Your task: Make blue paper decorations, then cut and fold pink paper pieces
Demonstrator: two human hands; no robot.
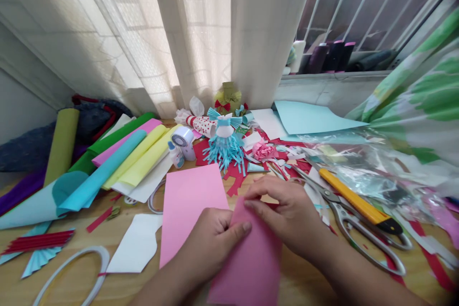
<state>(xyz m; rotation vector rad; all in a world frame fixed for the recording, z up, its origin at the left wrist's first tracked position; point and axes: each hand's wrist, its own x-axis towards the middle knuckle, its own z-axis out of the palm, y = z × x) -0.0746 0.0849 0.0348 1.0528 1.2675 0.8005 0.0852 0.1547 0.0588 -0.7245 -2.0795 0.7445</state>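
Observation:
My left hand (211, 244) and my right hand (287, 213) both grip the top of a dark pink paper sheet (247, 260), which appears to bend between them. Beneath and to the left lies a paler pink paper sheet (190, 210), touching my left hand. Steel scissors (344, 210) with looped metal handles rest just right of my right hand. A yellow utility knife (358, 203) lies across them. Beyond my hands stands a blue paper-fringed doll (224, 143) among red paper scraps (233, 177).
Rolled coloured paper sheets (125, 153) crowd the wooden table (60, 213) at left, with a tape roll (182, 142) and small bottle (175, 155) nearby. A white paper cutout (134, 244) lies left of my hands. A plastic bag (369, 167) spreads right, beneath green-patterned cloth (419, 91). Curtains hang behind.

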